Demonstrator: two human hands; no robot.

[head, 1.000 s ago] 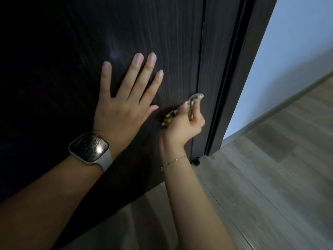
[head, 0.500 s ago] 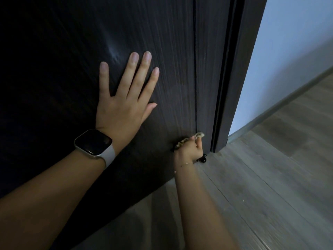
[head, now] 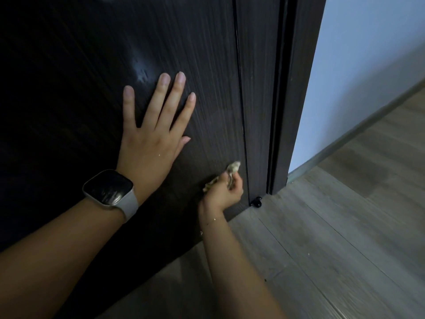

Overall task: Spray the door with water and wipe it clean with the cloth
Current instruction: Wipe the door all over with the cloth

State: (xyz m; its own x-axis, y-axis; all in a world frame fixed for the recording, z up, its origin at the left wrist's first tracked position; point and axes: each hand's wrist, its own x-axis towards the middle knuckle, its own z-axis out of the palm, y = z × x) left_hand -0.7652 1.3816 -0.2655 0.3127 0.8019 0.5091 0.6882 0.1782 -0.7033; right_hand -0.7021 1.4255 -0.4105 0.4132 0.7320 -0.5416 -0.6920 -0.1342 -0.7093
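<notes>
The dark wood-grain door (head: 207, 65) fills the left and middle of the view. My left hand (head: 151, 134) lies flat on it with straight, spread fingers; a watch sits on that wrist. Low on the door, close to its right edge and just above the floor, my right hand (head: 224, 192) grips a small crumpled pale cloth (head: 234, 167) and holds it against the door. Cloth ends stick out above and to the left of the fist. No spray bottle is in view.
A dark door frame (head: 292, 100) stands right of the door, with a pale wall (head: 368, 65) and skirting beyond. A small black door stop (head: 257, 202) sits at the door's bottom corner. Grey wood-look floor (head: 333, 249) spreads to the right and front.
My right hand dragged the cloth down the door's right edge from mid-height to near the floor, then shifted slightly left. My left hand stayed flat on the door.
</notes>
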